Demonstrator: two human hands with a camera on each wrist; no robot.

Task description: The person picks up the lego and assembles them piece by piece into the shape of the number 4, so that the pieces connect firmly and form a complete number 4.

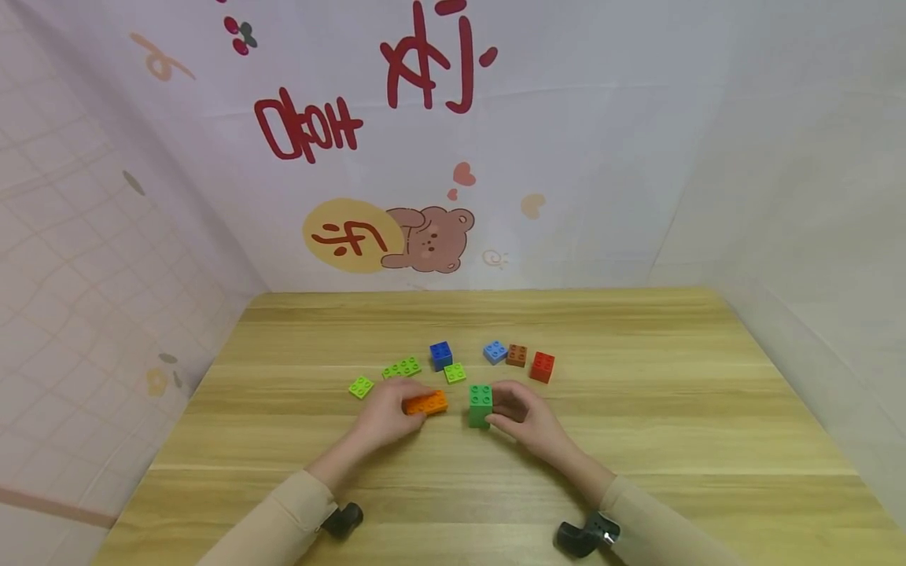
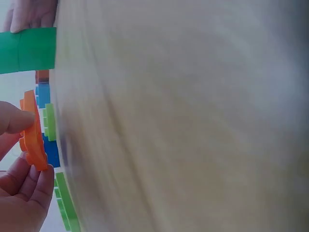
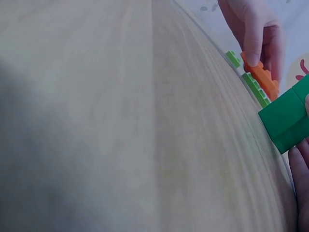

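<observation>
My left hand (image 1: pixel 388 415) pinches a flat orange building brick (image 1: pixel 429 403) between thumb and fingers. In the left wrist view the orange brick (image 2: pixel 34 133) is tilted, with a gap between it and the tabletop. My right hand (image 1: pixel 527 418) grips a green block (image 1: pixel 480 409) from its right side, thumb in front. A seam across the green block (image 2: pixel 29 50) shows two bricks stacked upright, studs on top, its base right at the table. The orange brick lies a short way left of the green stack.
Behind the hands lie a small lime brick (image 1: pixel 361 387), a long lime brick (image 1: pixel 402 367), a dark blue brick (image 1: pixel 441 357), another small lime brick (image 1: pixel 454 373), a light blue brick (image 1: pixel 495 352), a brown brick (image 1: pixel 517 355) and a red brick (image 1: pixel 543 367). A printed cloth backs the wooden table (image 1: pixel 637 354).
</observation>
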